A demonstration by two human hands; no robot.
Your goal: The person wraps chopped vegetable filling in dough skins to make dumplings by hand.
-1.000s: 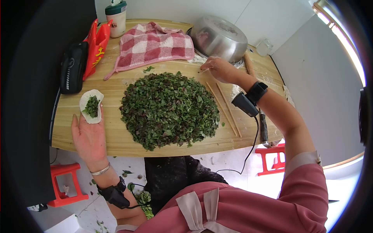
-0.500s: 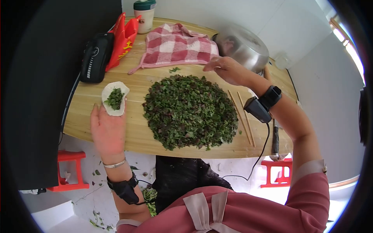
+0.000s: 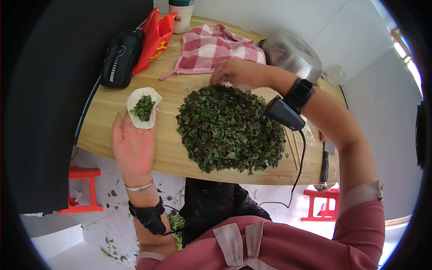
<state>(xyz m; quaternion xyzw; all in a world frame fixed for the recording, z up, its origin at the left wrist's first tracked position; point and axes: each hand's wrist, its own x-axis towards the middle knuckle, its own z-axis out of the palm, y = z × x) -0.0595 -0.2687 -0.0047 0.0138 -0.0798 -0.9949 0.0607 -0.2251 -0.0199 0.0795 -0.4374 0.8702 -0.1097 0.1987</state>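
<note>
On the fingers of my upturned left hand (image 3: 134, 146) lies a round white dough wrapper (image 3: 136, 119) with chopped greens (image 3: 143, 108) in its middle. A large heap of chopped dark green and purplish leaves (image 3: 229, 130) covers the middle of the wooden table (image 3: 168, 157). My right hand (image 3: 235, 73) is at the far edge of this heap, fingers bent down towards the leaves; its fingertips are partly hidden, and whether they hold any leaves is unclear.
A checked cloth (image 3: 211, 49), a lidded cup (image 3: 181, 18) and a metal pot (image 3: 294, 54) stand at the back. At left are a black case (image 3: 121, 58) and red bag (image 3: 155, 40). Chopsticks (image 3: 292, 148) and a knife (image 3: 325, 164) lie right.
My right hand has moved left and down from beside the pot to the heap's far edge. My left hand still supports the filled wrapper. The whole view has shifted slightly.
</note>
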